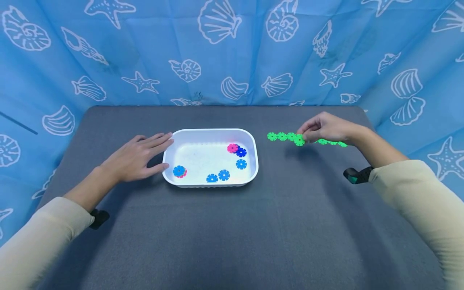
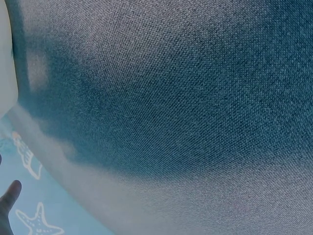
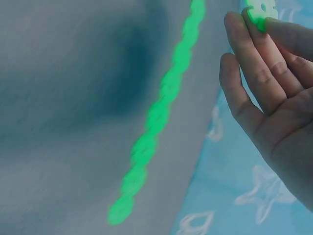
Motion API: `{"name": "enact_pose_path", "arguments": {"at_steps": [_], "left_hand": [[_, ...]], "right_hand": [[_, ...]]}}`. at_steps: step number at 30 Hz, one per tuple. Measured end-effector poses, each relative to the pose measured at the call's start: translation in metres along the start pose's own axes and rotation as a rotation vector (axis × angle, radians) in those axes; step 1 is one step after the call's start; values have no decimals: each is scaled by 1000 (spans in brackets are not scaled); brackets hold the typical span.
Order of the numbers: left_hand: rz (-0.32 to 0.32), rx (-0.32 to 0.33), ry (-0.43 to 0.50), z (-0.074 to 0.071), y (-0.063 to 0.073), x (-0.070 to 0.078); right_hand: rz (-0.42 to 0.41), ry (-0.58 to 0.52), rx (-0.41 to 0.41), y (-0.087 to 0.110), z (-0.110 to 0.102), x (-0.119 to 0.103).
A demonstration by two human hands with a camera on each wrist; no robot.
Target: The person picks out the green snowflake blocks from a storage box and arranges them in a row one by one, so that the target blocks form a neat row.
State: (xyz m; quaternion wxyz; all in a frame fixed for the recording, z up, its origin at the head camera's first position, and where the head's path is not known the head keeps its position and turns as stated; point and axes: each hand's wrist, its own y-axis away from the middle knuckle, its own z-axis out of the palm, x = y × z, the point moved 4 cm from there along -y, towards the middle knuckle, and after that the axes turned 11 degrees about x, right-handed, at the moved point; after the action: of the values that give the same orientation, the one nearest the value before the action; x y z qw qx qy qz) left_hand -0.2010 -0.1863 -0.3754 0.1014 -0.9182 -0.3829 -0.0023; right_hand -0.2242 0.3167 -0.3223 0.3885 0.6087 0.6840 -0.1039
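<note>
My right hand point(image 1: 326, 128) pinches a green notched plastic disc point(image 1: 299, 140) between thumb and fingertips. It is held just above a row of green discs point(image 1: 281, 136) laid edge to edge on the table; the hand hides the row's middle. In the right wrist view the pinched disc point(image 3: 261, 11) is partly cut off by the frame's top, and the green row point(image 3: 157, 117) runs slantwise beside the hand. My left hand point(image 1: 137, 158), fingers straight, touches the left rim of a white plastic tub point(image 1: 199, 159). Only a fingertip point(image 2: 11, 193) of it shows in the left wrist view.
Inside the tub lie several blue discs point(image 1: 224, 175), a pink disc point(image 1: 232, 148) overlapping a dark blue one point(image 1: 242, 152), and another pink edge under a blue disc at the left. A grey cloth covers the table point(image 1: 232, 233). A blue shell-patterned curtain point(image 1: 250, 52) hangs behind.
</note>
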Motion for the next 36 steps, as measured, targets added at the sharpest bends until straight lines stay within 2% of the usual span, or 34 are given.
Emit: {"name": "enact_pose_path", "arguments": {"at_steps": [8,15,26,33,36], "left_hand": [[-4,-3,2,1,0,0],[-2,2,8,1,0,0],[3,7,8,1,-1,0],[5,10,8,2,-1,-1],[5,12,6,2,-1,-1]], "right_hand": [[106,-26,72,6,-17,57],[155,-59,160,13,-34,93],[266,-185,264,25,-48,130],[311,-298,295,35,-55,148],[342,-310,306,38,-57,156]]}}
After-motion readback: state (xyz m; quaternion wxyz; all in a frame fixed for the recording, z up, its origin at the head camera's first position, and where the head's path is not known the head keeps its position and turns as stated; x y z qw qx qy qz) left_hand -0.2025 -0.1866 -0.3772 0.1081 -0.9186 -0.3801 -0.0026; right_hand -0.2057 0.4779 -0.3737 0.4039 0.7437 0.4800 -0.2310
